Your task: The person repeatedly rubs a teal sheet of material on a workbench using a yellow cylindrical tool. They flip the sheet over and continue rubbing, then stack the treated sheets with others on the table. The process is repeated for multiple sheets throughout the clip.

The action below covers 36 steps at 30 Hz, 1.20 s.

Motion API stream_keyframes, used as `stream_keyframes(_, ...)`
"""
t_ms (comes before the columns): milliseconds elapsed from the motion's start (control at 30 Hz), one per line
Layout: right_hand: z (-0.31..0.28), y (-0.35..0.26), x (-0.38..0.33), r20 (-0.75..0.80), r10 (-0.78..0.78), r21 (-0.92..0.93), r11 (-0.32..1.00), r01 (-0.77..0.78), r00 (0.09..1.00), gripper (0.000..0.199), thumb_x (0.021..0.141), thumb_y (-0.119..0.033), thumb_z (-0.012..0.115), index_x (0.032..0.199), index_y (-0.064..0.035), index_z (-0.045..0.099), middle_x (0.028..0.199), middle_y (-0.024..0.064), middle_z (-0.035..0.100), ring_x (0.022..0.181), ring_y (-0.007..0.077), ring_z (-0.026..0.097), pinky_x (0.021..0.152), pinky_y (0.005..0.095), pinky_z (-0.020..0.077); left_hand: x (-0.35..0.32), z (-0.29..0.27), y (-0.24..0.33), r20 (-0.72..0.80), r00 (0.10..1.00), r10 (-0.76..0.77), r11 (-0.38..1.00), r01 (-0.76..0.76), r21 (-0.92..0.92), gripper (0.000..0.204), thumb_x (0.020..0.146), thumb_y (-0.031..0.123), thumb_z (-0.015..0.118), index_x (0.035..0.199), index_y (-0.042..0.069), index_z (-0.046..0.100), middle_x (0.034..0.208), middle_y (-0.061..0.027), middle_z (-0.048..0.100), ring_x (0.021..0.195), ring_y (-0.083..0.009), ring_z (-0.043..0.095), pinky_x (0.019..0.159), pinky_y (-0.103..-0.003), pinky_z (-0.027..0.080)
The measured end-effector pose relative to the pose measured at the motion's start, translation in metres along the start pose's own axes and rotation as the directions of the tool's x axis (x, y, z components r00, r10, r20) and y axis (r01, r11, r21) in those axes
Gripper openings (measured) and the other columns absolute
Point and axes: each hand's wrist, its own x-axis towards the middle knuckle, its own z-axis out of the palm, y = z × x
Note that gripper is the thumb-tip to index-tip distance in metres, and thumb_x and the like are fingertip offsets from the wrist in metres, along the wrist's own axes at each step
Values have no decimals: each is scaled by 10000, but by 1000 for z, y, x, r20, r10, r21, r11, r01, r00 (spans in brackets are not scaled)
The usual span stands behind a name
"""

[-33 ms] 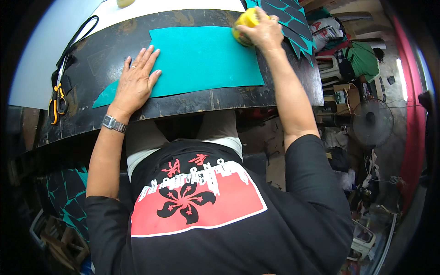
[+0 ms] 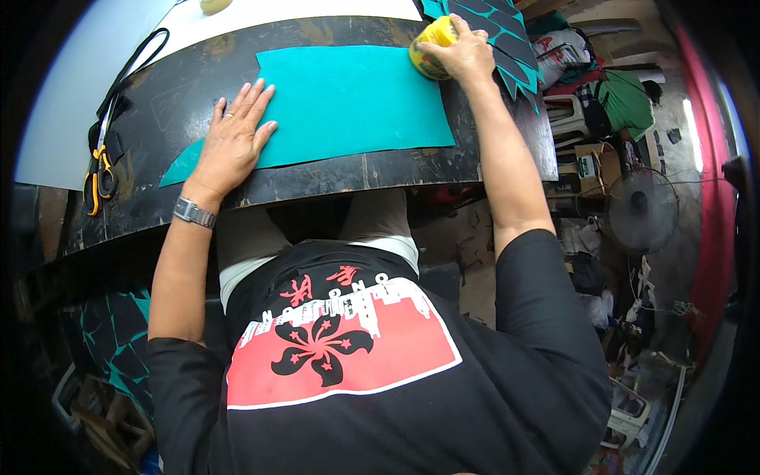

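Observation:
A teal sheet (image 2: 356, 103) lies flat on a dark, worn worktable (image 2: 412, 170). My left hand (image 2: 233, 142) rests palm down on the sheet's left part, fingers spread, with a metal watch on the wrist. My right hand (image 2: 467, 55) is stretched to the sheet's far right corner and grips a small round yellow container (image 2: 431, 51) that stands on the sheet's edge.
Yellow-handled scissors (image 2: 99, 170) and a black strap lie at the table's left end. A white board (image 2: 261, 16) lies beyond the table. A black and teal patterned piece (image 2: 503, 32) sits at the far right. A standing fan (image 2: 641, 210) and clutter fill the floor on the right.

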Motion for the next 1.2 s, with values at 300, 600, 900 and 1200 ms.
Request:
stream_keyframes(300,-33,-140,-114,-240,-430,184,860,476,870,950,613,-550,887,1444,-221,565,1279,302,562,1068,413,626,852,467,592,10,-3,-32,-40,998,53,994,-49,97,530,1078,425,410,1566,218,409,1643,-24,355,1511,-232,309,1246,-505,216)
stream_keyframes(600,-73,-49,-147,21,-200,156,968,194,980,912,675,-518,871,1485,-281,525,1325,279,534,1146,430,596,945,491,543,9,12,-43,-68,996,-56,986,66,152,639,1046,581,380,1605,277,321,1672,-2,292,1555,-202,215,1272,-523,130)
stream_keyframes(900,-68,-132,-159,-70,-398,315,861,399,915,891,651,-476,874,1441,-193,573,1290,310,547,1136,445,579,925,509,548,13,14,-42,-54,996,-70,986,77,146,595,1060,540,364,1593,276,347,1669,5,303,1553,-208,223,1256,-541,145)
stream_keyframes(1200,-65,-111,-162,-56,-392,228,890,394,918,882,676,-474,868,1465,-251,544,1333,319,541,1142,466,590,873,505,580,13,14,-47,-111,994,-22,991,36,131,775,956,693,469,1581,242,382,1651,-39,343,1540,-231,265,1253,-521,161)
